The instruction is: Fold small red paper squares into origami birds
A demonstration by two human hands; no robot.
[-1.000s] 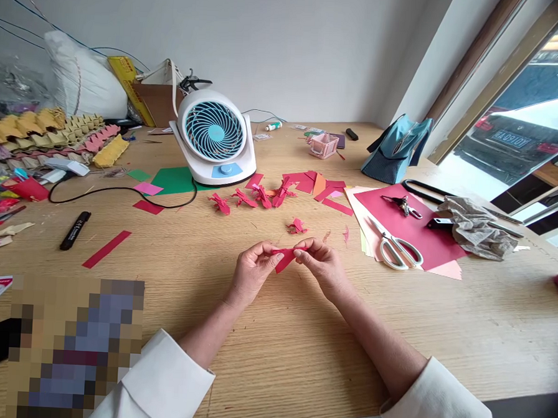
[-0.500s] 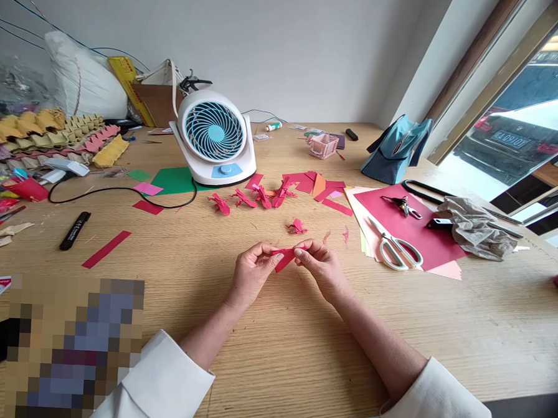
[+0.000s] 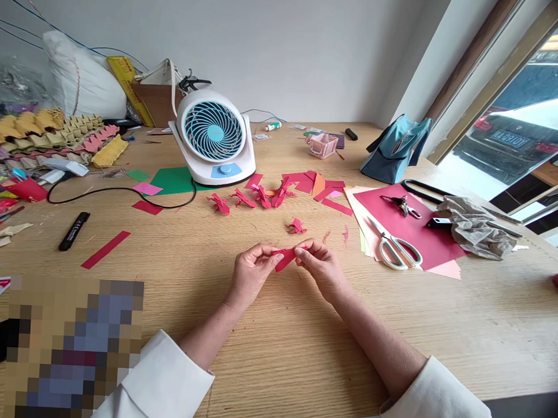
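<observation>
Between my two hands is a small folded piece of red paper [image 3: 284,260], held just above the wooden table. My left hand [image 3: 251,273] pinches its left end between thumb and fingers. At the right end, my right hand [image 3: 321,268] grips the paper the same way; part of the fold is hidden by the fingertips. Just beyond the hands sits a small folded red paper figure [image 3: 297,226]. Several similar red figures [image 3: 263,197] stand in a row farther back. A flat red paper strip [image 3: 106,250] lies to the left.
A white fan [image 3: 215,137] stands at the back, its cord curving left. White-handled scissors [image 3: 401,251] rest on stacked coloured paper [image 3: 438,245] at right, near a crumpled grey cloth [image 3: 479,229]. A black marker [image 3: 74,231] lies left; a blue bag [image 3: 394,149] stands back right.
</observation>
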